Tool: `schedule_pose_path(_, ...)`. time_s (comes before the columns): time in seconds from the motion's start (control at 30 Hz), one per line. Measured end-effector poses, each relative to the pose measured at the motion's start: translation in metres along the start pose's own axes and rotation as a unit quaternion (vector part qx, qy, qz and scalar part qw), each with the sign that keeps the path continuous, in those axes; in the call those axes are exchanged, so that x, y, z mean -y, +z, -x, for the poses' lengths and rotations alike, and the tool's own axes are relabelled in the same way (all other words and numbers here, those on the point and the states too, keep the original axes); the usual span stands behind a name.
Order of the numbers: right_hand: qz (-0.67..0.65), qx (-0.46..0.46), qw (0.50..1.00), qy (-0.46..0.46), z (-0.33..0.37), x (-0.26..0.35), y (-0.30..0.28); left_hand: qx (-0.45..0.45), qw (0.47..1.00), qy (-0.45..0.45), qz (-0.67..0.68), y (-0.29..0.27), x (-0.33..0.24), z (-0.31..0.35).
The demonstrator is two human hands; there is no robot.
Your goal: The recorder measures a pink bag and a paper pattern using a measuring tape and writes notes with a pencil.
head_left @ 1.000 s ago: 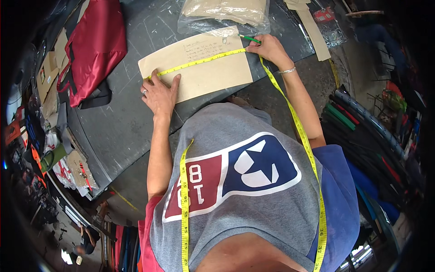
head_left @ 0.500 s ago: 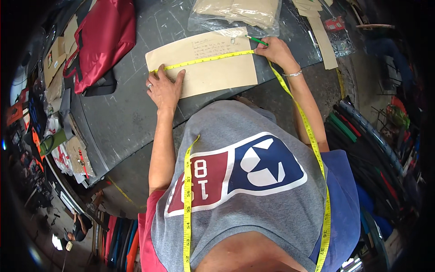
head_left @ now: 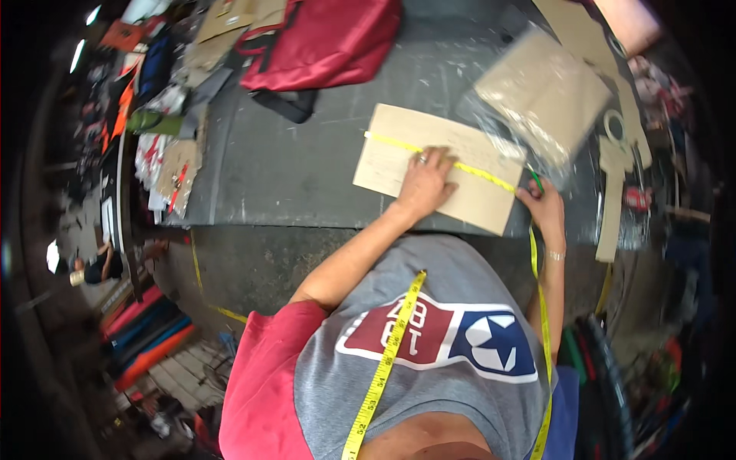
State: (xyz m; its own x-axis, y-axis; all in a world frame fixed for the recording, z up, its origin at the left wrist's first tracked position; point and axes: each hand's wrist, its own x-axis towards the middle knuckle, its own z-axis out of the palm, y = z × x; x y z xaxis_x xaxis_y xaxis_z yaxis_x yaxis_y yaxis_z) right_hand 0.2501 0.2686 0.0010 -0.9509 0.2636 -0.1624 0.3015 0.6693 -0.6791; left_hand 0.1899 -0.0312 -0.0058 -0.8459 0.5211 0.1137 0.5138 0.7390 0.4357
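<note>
A tan paper sheet [head_left: 383,171] with handwriting lies near the table's front edge. Across it runs a yellow tape measure [head_left: 483,175], its end at the sheet's left edge. My left hand [head_left: 426,186] rests on the tape and sheet near the middle, fingers stretched out. At the sheet's right end, my right hand [head_left: 546,208] is closed, pinching the tape with a green pencil [head_left: 536,180] also between its fingers. From there the tape hangs down over my shirt, and its other end lies on my chest.
A plastic bag of tan sheets [head_left: 540,92] lies beyond the paper, overlapping its corner. On the dark table [head_left: 307,180] sits a red bag [head_left: 330,46] at the far left. A tape roll [head_left: 614,125] and cardboard strips [head_left: 611,199] lie at right. Another person [head_left: 103,264] is far left.
The view has turned and shifted. My left hand has slid from the tape's left end to the sheet's middle. My right hand stays at the right edge with the tape and pencil.
</note>
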Motion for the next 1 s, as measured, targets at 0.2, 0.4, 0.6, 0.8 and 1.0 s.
schedule_pose_path(0.2, -0.029, -0.110, 0.993, -0.033, 0.038, 0.038, 0.020, -0.033, 0.988, 0.008, 0.149, -0.014, 0.031, 0.009)
schedule_pose_path(0.4, -0.048, -0.011, 0.983, -0.178, 0.004, 0.126, 0.098, -0.219, 0.797, -0.239, 0.510, -0.025, 0.131, -0.010)
schedule_pose_path(0.6, 0.065, -0.065, 0.956, -0.278, -0.030, 0.145, 0.147, -0.220, 0.582, -0.347, 0.702, -0.088, 0.205, -0.067)
schedule_pose_path(0.8, 0.113, 0.076, 0.986, -0.096, -0.028, 0.176, 0.159, -0.157, 0.493, -0.418, 0.747, -0.100, 0.243, -0.126)
schedule_pose_path(1.0, 0.077, 0.015, 0.988, -0.133, -0.021, 0.168, 0.167, -0.327, 0.608, -0.284, 0.666, -0.162, 0.245, -0.151)
